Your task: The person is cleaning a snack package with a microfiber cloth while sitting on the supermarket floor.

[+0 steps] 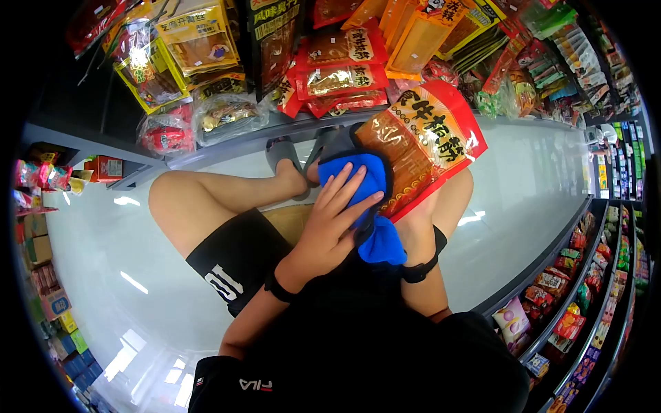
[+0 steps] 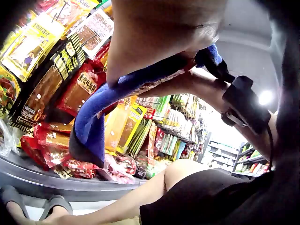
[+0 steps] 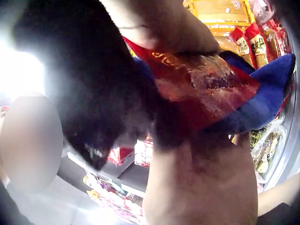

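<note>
A blue cloth with a dark edge (image 1: 358,179) lies over the lower left part of a red snack packet (image 1: 430,138), which has a clear window with brown strips inside. My left hand (image 1: 337,213) rests on the cloth from above, fingers extended and slightly spread. My right hand (image 1: 416,234) holds the packet at its lower edge, the fingers hidden beneath it. A loose end of the cloth hangs near the right wrist. In the left wrist view, the cloth (image 2: 89,122) droops below the left hand; in the right wrist view, the packet's red underside (image 3: 201,89) shows.
Ahead stands a low shelf with hanging snack bags (image 1: 341,69) in red, yellow and orange. The person's bent knees (image 1: 175,199) flank the work above a pale shiny floor (image 1: 103,241). Stocked shelves (image 1: 564,296) rise on the right, with boxes (image 1: 69,337) at the left.
</note>
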The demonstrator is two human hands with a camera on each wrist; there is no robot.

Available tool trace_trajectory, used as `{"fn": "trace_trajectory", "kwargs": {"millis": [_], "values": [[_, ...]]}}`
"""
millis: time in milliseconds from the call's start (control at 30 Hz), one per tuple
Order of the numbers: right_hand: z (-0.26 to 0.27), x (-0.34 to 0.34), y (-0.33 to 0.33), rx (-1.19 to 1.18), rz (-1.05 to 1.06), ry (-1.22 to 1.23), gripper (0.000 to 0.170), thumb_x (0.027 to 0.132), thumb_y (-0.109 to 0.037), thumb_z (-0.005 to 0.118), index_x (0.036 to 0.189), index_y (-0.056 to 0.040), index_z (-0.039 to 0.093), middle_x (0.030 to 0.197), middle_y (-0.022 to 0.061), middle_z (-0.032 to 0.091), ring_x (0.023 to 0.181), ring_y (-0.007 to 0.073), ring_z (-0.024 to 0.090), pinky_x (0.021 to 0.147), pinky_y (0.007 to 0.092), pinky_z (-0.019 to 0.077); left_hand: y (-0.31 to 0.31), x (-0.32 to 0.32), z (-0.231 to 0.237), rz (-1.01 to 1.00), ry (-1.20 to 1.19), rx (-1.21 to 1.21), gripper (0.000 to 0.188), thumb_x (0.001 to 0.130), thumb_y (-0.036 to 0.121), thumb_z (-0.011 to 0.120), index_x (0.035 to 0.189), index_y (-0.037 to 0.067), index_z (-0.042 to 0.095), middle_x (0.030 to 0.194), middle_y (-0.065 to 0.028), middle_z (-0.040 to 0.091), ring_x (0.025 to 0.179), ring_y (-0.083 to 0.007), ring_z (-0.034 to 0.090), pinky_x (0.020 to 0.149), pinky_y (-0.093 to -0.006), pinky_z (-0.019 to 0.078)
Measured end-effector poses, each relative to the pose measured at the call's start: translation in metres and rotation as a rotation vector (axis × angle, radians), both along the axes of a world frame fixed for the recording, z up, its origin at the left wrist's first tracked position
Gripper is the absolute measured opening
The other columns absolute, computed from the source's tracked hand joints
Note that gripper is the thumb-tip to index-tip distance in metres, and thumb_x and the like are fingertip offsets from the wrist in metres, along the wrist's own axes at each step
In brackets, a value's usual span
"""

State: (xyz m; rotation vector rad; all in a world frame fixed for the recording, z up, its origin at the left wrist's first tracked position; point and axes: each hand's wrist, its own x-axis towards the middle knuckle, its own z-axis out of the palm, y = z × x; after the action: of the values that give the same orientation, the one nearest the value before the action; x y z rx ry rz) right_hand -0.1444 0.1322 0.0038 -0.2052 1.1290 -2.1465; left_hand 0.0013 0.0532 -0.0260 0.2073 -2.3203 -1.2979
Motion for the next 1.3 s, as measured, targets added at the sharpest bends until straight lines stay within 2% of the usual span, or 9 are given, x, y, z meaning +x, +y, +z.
{"fn": "trace_trajectory", "kwargs": {"millis": [267, 533, 733, 1033, 1100, 1133, 1167, 1233, 1300], "values": [[0.0, -0.032, -0.007, -0.23, 0.002, -0.323, 0.064, 0.1, -0.053, 0.04, 0.142, -0.0055, 0.046, 0.142, 0.0144, 0.052, 0.128, 0.0332, 0.051, 0.108, 0.0473, 0.0424, 0.003, -0.002, -0.007, 0.168, -0.017, 0.013, 0.064, 0.078, -0.008, 0.056, 0.139, 0.012, 0.055, 0.152, -0.0254, 0.036, 0.139, -0.0417, 0.039, 0.113, -0.0423, 0.0342], [-0.038, -0.017, -0.014, -0.054, -0.013, 0.165, 0.071, 0.103, -0.055, 0.032, 0.148, -0.0005, 0.035, 0.147, 0.0162, 0.045, 0.133, 0.0304, 0.047, 0.113, 0.0425, 0.0364, 0.01, -0.019, 0.023, 0.117, -0.001, 0.051, 0.068, 0.079, -0.005, 0.06, 0.143, 0.016, 0.051, 0.156, -0.0212, 0.031, 0.144, -0.0457, 0.027, 0.117, -0.0504, 0.0241], [0.005, -0.013, -0.023, -0.161, -0.07, -0.214, 0.064, 0.102, -0.05, 0.041, 0.145, -0.0032, 0.041, 0.144, 0.0138, 0.049, 0.13, 0.0306, 0.049, 0.11, 0.0427, 0.0393, -0.005, -0.004, 0.008, 0.009, 0.004, 0.02, 0.075, 0.073, -0.016, 0.05, 0.142, 0.013, 0.052, 0.159, -0.0197, 0.028, 0.15, -0.0398, 0.02, 0.12, -0.0479, 0.0168], [0.005, -0.011, -0.022, -0.274, 0.023, -0.176, 0.061, 0.101, -0.05, 0.046, 0.143, -0.0053, 0.045, 0.141, 0.015, 0.052, 0.127, 0.0323, 0.052, 0.107, 0.0456, 0.0425, -0.018, -0.006, -0.006, 0.198, 0.119, -0.005, 0.071, 0.076, -0.015, 0.054, 0.142, 0.011, 0.052, 0.156, -0.0236, 0.031, 0.146, -0.0431, 0.027, 0.117, -0.0459, 0.0247], [0.016, -0.002, -0.022, -0.162, 0.07, -0.129, 0.063, 0.099, -0.052, 0.047, 0.142, -0.005, 0.047, 0.139, 0.0156, 0.054, 0.124, 0.0342, 0.054, 0.104, 0.0474, 0.0452, -0.02, -0.009, 0.004, 0.234, 0.189, 0.2, 0.07, 0.081, -0.009, 0.059, 0.147, 0.006, 0.044, 0.158, -0.0243, 0.028, 0.146, -0.0363, 0.03, 0.115, -0.0396, 0.0295], [-0.006, -0.008, -0.018, -0.71, 0.338, -0.535, 0.063, 0.103, -0.047, 0.041, 0.147, -0.0025, 0.038, 0.144, 0.0178, 0.048, 0.127, 0.0347, 0.051, 0.105, 0.0465, 0.0443, -0.024, -0.01, 0.0, 0.254, 0.178, 0.269, 0.069, 0.083, -0.005, 0.06, 0.148, 0.006, 0.041, 0.157, -0.0227, 0.031, 0.144, -0.0327, 0.034, 0.114, -0.0376, 0.031], [-0.009, -0.007, -0.019, -0.736, 0.439, -0.489, 0.062, 0.103, -0.046, 0.04, 0.147, -0.0011, 0.038, 0.142, 0.0186, 0.05, 0.126, 0.0349, 0.052, 0.105, 0.0463, 0.0445, -0.029, -0.012, -0.003, 0.274, 0.165, 0.339, 0.069, 0.085, -0.002, 0.061, 0.15, 0.005, 0.038, 0.155, -0.0212, 0.035, 0.142, -0.0291, 0.038, 0.114, -0.0356, 0.0325], [-0.021, 0.002, -0.016, -0.597, 0.356, -0.593, 0.065, 0.101, -0.047, 0.042, 0.146, 0.0001, 0.037, 0.142, 0.0194, 0.05, 0.127, 0.0347, 0.051, 0.108, 0.046, 0.0428, -0.037, -0.015, 0.006, 0.282, 0.179, 0.571, 0.067, 0.088, 0.002, 0.06, 0.151, 0.005, 0.037, 0.152, -0.0187, 0.039, 0.138, -0.0253, 0.041, 0.112, -0.0339, 0.034], [-0.027, 0.012, -0.018, -0.329, 0.319, -0.211, 0.063, 0.099, -0.036, 0.053, 0.146, 0.0007, 0.036, 0.144, 0.0176, 0.049, 0.129, 0.0314, 0.052, 0.11, 0.0449, 0.0414, -0.041, -0.017, 0.016, 0.285, 0.192, 0.802, 0.065, 0.091, 0.005, 0.059, 0.151, 0.004, 0.035, 0.149, -0.0161, 0.042, 0.134, -0.0216, 0.045, 0.111, -0.0321, 0.0355]]}}
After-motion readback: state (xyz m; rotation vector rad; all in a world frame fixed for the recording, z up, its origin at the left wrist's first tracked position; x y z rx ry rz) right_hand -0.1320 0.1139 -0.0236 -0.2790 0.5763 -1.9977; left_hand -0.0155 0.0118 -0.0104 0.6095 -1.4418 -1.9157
